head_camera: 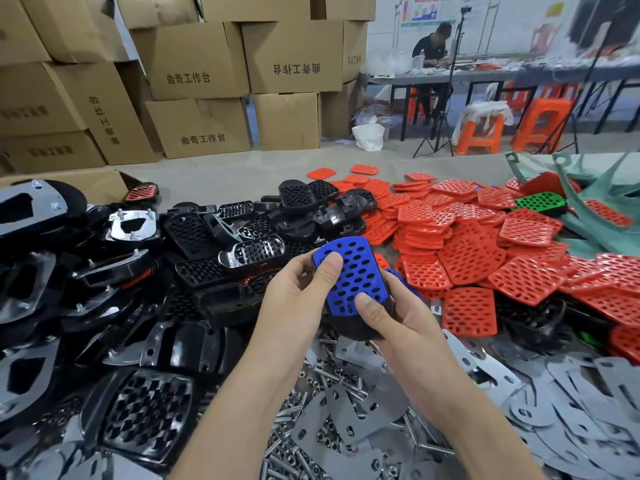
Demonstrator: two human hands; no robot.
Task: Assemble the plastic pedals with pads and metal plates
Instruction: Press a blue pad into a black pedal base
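Pad-fitting step, I judge: my left hand (294,299) and right hand (398,323) hold a black pedal (360,330) over the bench (214,178) heap, fingers (300,268) wrapped round it, thumbs pressing the blue pad (353,271) onto it. Next I'd seat its edges, then fetch a metal plate (485,367).

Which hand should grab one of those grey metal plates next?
Probably the right hand: the grey metal plates lie just below and beside it, while the left hand sits over black pedals and can steady the blue pad.
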